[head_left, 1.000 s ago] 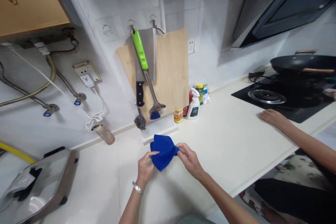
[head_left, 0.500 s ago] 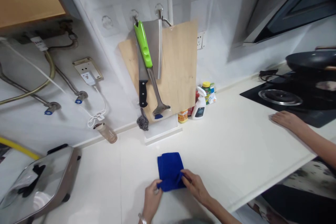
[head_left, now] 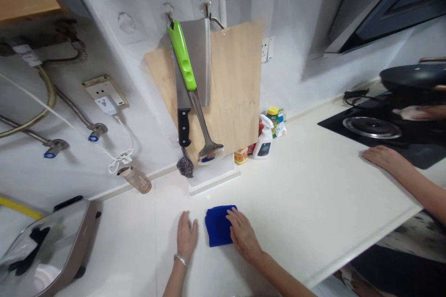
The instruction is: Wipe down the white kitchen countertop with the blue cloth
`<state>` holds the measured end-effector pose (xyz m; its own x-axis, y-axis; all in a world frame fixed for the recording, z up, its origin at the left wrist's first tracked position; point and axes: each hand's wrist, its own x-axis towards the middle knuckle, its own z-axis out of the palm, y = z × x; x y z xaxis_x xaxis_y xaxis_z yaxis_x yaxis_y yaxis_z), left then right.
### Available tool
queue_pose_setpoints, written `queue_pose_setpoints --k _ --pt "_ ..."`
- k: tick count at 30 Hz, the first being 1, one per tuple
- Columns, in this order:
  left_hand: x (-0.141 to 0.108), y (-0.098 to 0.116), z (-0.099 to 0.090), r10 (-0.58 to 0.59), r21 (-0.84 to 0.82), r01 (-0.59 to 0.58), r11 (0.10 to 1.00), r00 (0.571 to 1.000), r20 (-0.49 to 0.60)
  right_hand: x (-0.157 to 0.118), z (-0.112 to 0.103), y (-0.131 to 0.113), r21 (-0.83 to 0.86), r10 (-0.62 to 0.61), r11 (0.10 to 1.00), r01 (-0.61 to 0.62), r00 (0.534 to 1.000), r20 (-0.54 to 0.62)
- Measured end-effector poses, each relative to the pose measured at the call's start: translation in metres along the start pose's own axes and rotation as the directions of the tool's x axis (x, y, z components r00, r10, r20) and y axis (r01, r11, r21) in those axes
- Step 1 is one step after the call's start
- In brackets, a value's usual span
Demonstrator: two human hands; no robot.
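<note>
A folded blue cloth lies flat on the white countertop in front of me. My right hand rests over the cloth's right side with its fingers stretched out, hiding that edge. To the left of the cloth, and apart from it, my left hand is on the counter with its fingers extended and nothing in it. A bracelet circles my left wrist.
A cutting board, a cleaver, a knife and a green-handled ladle hang ahead. A spray bottle stands below. At left are a bottle and an electric pan. Another person's hand rests near the cooktop.
My left hand has let go of the cloth's corner and moved left. My right hand has gone from pinching the cloth to lying open on it. The other person's second hand wipes the cooktop.
</note>
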<state>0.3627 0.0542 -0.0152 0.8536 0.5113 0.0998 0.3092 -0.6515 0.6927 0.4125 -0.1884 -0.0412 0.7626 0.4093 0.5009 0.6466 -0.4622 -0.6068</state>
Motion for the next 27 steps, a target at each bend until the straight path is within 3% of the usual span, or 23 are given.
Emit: queue_pose_setpoints --k 2,5,10,15,19,23,27 --pt "0.009 -0.01 -0.004 -0.04 0.056 0.043 0.998 0.998 -0.054 0.011 0.011 -0.011 -0.053 -0.085 0.995 0.09 0.992 0.088" --pt "0.017 -0.024 -0.002 -0.098 0.178 0.124 0.976 0.984 -0.147 0.025 0.024 -0.019 -0.137 -0.104 0.981 0.135 0.971 0.216" --pt "0.014 -0.044 0.009 -0.012 0.451 0.113 0.885 0.975 -0.221 0.034 0.018 0.008 -0.188 -0.057 0.975 0.114 0.957 0.285" --pt "0.012 -0.049 0.012 0.039 0.514 0.08 0.854 0.975 -0.218 0.055 -0.007 0.065 -0.356 0.122 0.932 -0.07 0.984 0.127" --pt "0.013 -0.049 0.013 0.056 0.523 0.069 0.849 0.974 -0.219 0.083 -0.019 0.102 -0.481 0.252 0.851 -0.213 0.968 0.017" --pt "0.012 -0.047 0.015 0.072 0.53 0.059 0.846 0.972 -0.223 0.111 -0.01 0.112 -0.549 0.37 0.752 -0.365 0.923 -0.108" --pt "0.01 -0.044 0.016 0.086 0.518 0.052 0.854 0.968 -0.238 0.12 0.02 0.099 -0.541 0.395 0.706 -0.457 0.888 -0.236"
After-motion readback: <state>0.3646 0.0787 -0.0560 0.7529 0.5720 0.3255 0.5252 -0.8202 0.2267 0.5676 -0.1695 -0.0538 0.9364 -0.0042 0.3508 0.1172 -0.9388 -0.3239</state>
